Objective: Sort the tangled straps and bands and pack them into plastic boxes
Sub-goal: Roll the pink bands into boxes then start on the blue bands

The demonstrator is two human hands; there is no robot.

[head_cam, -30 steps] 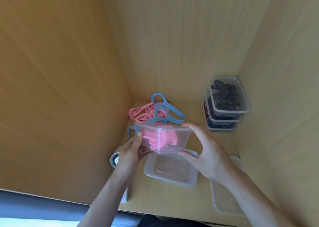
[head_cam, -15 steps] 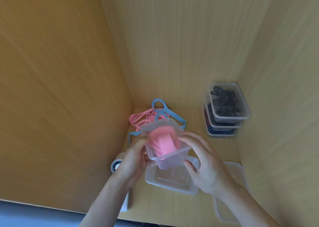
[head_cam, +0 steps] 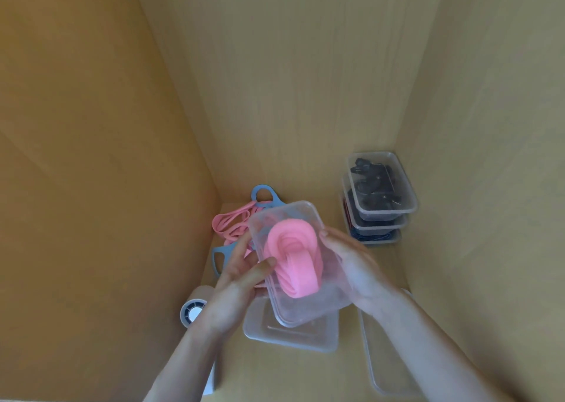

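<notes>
Box of clear plastic [head_cam: 286, 215], lidless and tilted with its open top toward the camera, sits between both hands at about 6 o'clock from the centre of the view. Inside it lie the coiled pink bands [head_cam: 292, 267], wound into a thick loop that fills most of the middle.

The left hand [head_cam: 235, 288] grips the box's 9 o'clock side: the thumb hooks over the rim and touches the pink coil, and the fingers curl beneath the wall. The right hand [head_cam: 356, 268] clasps the 3 o'clock side with its thumb near the rim and its fingers wrapped behind; motion blur hides just how those fingers lie.

Directly under the held box, at its 6 o'clock, an empty box [head_cam: 293, 339] rests on the wooden tabletop [head_cam: 305, 374]. At 4 o'clock a clear lid [head_cam: 388, 362] lies flat, partly under the right forearm. At 10 o'clock a loose pile of pink bands [head_cam: 232, 223] sits in the far corner, tangled with blue straps [head_cam: 262, 192]; another of these shows at 9 o'clock behind the left hand. At 2 o'clock stands a stack of three boxes [head_cam: 380, 215] against the wall, the top one holding black pieces, the lower ones dark blue. A small round grey-and-white object [head_cam: 192, 310] lies at 8 o'clock, beside the left wrist.
</notes>
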